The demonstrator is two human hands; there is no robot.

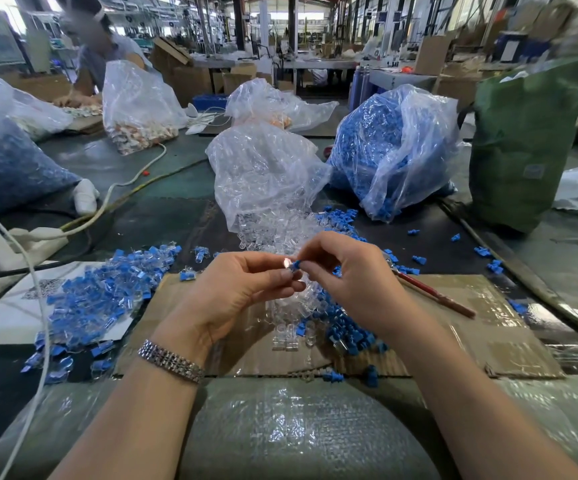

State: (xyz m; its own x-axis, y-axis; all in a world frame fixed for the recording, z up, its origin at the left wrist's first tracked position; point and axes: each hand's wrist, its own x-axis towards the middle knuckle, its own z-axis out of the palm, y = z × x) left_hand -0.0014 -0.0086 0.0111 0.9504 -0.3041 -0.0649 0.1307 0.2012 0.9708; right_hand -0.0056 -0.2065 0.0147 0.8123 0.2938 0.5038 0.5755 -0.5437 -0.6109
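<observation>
Both hands meet above the cardboard sheet (453,327) on the desk (162,216). Left hand (235,292) pinches a small clear plastic piece (286,263) between thumb and fingertips; right hand (346,271) pinches a small blue plug (296,265) and holds it touching the clear piece. The clear piece is glossy with a bright glare spot, the blue plug matte and stubby. Their shapes are mostly covered by fingers, so I cannot tell whether they are already joined.

Just below the hands lie loose clear pieces (291,336) and loose blue plugs (353,337), partly hidden by the wrists. The assembled pile (97,296) sits to the left on a white sheet. Clear bag (263,174) and blue bag (391,150) stand behind; contents blur through the film. The red-handled tool (433,294) is half hidden by the right hand.
</observation>
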